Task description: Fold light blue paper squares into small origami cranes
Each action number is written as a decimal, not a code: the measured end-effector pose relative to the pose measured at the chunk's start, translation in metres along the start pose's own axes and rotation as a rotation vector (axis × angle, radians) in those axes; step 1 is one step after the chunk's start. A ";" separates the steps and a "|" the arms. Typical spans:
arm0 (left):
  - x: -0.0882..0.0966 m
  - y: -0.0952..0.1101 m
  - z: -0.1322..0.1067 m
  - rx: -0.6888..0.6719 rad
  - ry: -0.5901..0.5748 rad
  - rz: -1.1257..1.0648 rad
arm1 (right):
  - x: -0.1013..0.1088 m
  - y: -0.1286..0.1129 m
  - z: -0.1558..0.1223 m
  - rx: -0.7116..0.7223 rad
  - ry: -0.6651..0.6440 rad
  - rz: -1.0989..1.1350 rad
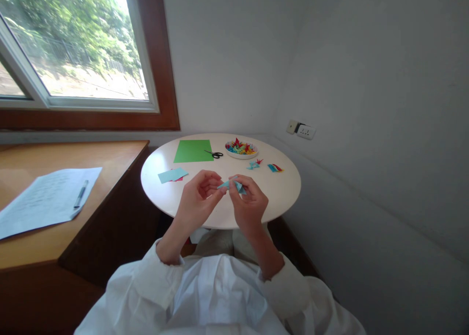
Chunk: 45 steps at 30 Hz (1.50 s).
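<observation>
A small piece of folded light-blue paper [240, 187], with pointed ends, is held up between my hands above the near part of the round white table [282, 190]. My right hand [251, 203] grips its body between thumb and fingers. At its left tip, my left hand [200, 198] pinches with the thumb against curled fingers. Part of the paper is hidden by my fingers. Beyond my right hand lie small light-blue folded pieces [252, 166] and a red one [259, 162].
A white dish [242, 155] of colourful folded paper stands at the back. A green sheet [192, 151] with black-handled scissors [217, 155], light-blue paper [172, 175] and colourful strips [274, 167] are on the table. A wooden desk [110, 164] at left bears written paper [44, 203] and a pen [81, 194].
</observation>
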State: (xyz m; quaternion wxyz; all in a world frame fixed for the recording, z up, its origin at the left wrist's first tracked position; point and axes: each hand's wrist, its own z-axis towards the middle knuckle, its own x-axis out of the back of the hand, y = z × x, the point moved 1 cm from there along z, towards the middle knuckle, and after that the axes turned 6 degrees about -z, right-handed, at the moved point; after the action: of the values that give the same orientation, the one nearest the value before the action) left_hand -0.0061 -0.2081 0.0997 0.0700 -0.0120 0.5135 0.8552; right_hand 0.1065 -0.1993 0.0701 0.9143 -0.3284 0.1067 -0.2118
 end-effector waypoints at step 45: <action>0.002 -0.007 0.001 -0.081 0.147 0.319 | 0.005 0.004 0.004 0.245 -0.051 -0.245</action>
State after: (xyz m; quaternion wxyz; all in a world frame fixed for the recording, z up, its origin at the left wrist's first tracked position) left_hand -0.0068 -0.2041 0.0940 -0.1049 0.0041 0.4776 0.8723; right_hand 0.1136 -0.1972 0.0701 0.9172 -0.2304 0.0160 -0.3246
